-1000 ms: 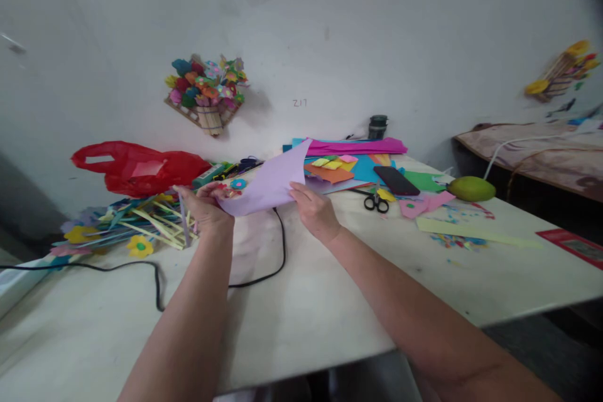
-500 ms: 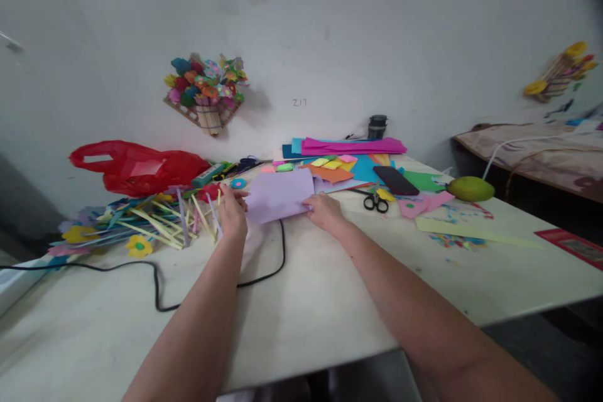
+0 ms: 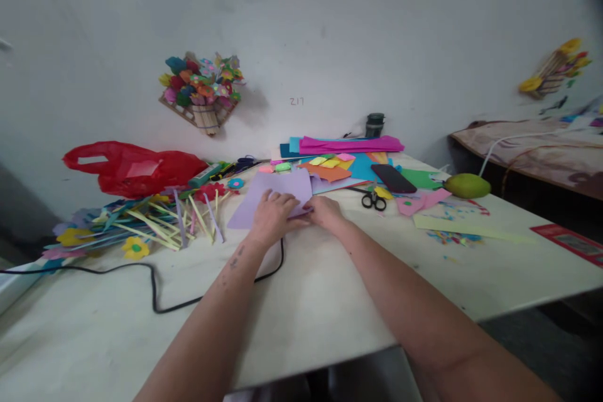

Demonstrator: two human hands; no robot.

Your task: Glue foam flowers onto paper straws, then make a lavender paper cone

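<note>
On the table, nearest you, the blk cable passes below your L arm. Your L hand lies palm down, fingers loosely spread, on the purple sheet; your R hand appears to pinch the sheet's near R corner, tips partly hidden. Sheet loc.: mid-table, approx. flat. Progress (est.): sheet laid down, one pc.; no cut or completed fold visible on it yet. To L: yellow flower and paper strips, already cut. To R: scissors, no hand on them. Beyond: phone, then magenta sheet nr. wall
</note>
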